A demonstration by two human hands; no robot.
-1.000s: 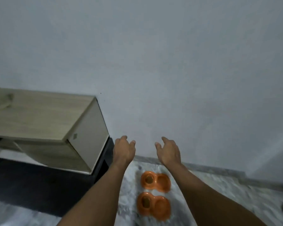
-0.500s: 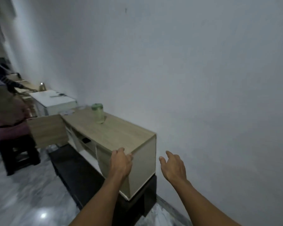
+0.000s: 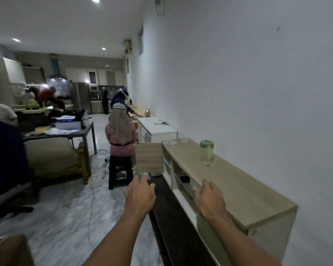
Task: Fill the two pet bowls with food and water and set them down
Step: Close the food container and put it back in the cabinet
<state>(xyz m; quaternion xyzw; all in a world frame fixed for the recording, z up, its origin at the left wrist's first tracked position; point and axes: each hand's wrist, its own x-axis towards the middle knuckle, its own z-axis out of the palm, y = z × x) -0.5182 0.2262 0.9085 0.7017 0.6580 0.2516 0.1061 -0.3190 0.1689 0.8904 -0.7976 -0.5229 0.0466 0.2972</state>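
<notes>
The left hand (image 3: 139, 196), at the lower centre of the frame, has a released grip: its fingers are loosely spread and hold nothing, palm down over the grey marble floor (image 3: 65, 217). The right hand (image 3: 210, 202), just right of it, is likewise slack and empty. Its fingers point forward by the front edge of the long light-wood bench (image 3: 238, 189), and whether they touch it cannot be told. Both forearms reach straight ahead. A clear green-lidded jar (image 3: 206, 152) stands upright on the bench. Where the pet bowls are cannot be told.

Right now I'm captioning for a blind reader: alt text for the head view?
Empty left hand and right hand reach forward, fingers relaxed, by a long light-wood cabinet along a white wall. A clear green-lidded jar stands on it; ahead, a person sits on a black stool.
</notes>
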